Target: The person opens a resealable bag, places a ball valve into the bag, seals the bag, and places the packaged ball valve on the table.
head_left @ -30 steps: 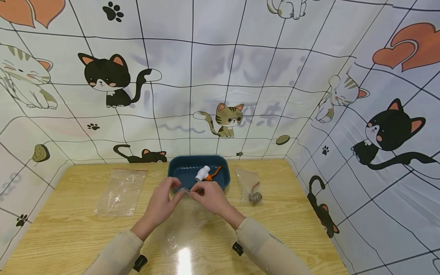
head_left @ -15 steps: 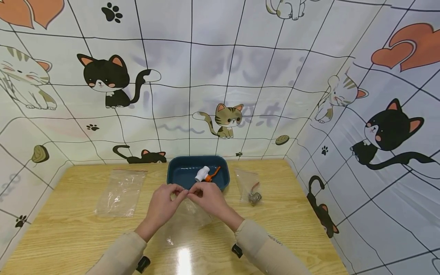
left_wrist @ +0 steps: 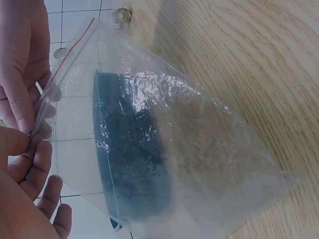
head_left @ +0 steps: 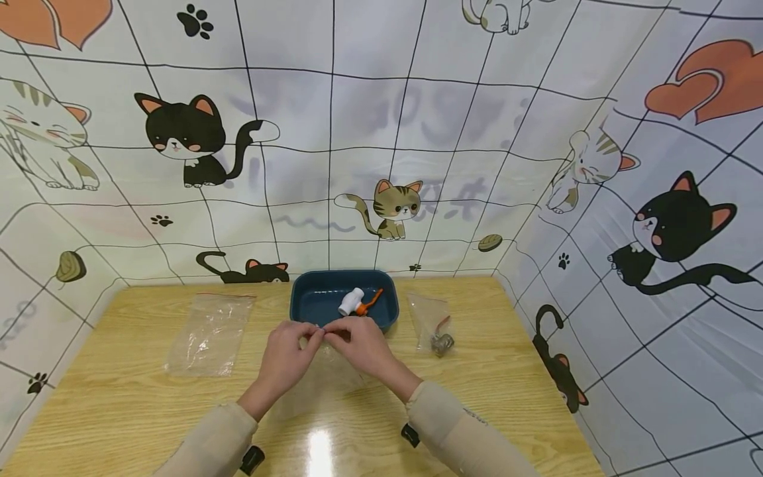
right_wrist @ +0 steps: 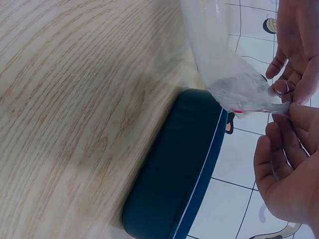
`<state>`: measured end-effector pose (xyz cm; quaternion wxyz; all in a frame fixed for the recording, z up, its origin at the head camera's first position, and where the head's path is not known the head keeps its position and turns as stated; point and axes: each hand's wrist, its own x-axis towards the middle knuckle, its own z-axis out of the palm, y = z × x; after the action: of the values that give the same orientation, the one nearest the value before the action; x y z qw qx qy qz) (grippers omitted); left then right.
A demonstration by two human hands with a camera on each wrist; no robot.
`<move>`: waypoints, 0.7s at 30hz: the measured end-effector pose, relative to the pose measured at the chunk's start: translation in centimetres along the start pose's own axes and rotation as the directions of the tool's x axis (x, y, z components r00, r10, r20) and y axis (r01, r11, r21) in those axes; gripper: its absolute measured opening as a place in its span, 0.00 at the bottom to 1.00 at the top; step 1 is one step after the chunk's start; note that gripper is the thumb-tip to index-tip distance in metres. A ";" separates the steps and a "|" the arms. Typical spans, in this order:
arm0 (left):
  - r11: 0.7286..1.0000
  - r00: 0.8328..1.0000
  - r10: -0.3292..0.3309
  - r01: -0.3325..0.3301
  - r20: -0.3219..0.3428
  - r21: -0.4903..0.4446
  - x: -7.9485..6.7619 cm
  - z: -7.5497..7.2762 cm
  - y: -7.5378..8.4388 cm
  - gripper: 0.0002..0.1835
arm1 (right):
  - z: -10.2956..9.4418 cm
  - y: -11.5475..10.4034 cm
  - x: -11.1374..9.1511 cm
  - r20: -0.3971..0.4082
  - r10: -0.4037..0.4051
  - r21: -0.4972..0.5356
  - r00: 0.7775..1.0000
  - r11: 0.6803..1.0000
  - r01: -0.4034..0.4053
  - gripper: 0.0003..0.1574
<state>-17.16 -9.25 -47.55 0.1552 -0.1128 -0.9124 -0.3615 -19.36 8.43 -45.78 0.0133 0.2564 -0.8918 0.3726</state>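
Note:
My left hand (head_left: pixel 285 354) and right hand (head_left: pixel 365 344) meet at the front of the blue tray, thumb and fingertips pinching the top edge of a clear zip-lock bag (left_wrist: pixel 199 134). A red line runs along the bag's mouth in the left wrist view. The bag hangs below the hands, and the tray shows through its film; I see no item inside it. Whether the seal is closed I cannot tell. In the tray (head_left: pixel 310 281) lies a white plastic fitting (head_left: pixel 352 301) with an orange handle (head_left: pixel 372 301), just beyond the fingers.
A flat clear zip-lock bag (head_left: pixel 211 334) lies on the wooden table (head_left: pixel 495 397) at the left. To the right of the tray, another clear bag (head_left: pixel 426 318) contains a grey metallic piece (head_left: pixel 442 343) and something reddish. A cat-patterned sheet (head_left: pixel 334 132) encloses the back and sides.
A second ago the fingertips were slightly apart along the bag's edge; now they are together. The left hand has shifted a little to the right. The tray and the other bags stay put.

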 end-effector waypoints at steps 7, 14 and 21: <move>0.998 0.999 0.039 -0.039 -0.015 0.044 -0.3 0.2 0.1 0.08 | 0.1 0.3 0.1 -0.001 -0.023 -0.052 1.000 0.998 0.023 0.11; 0.995 0.998 0.059 -0.060 0.017 0.085 -0.4 0.3 0.2 0.13 | 0.0 0.4 -0.1 0.001 -0.070 -0.161 0.998 0.984 0.069 0.09; 0.997 0.999 0.032 -0.033 0.014 0.066 -0.3 0.3 0.2 0.12 | 0.2 0.4 -0.1 0.031 -0.041 -0.154 0.999 0.987 0.045 0.10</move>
<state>-16.87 -8.96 -47.76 0.1589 -0.1246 -0.9230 -0.3277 -19.39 8.59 -46.21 0.0287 0.2791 -0.9123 0.2982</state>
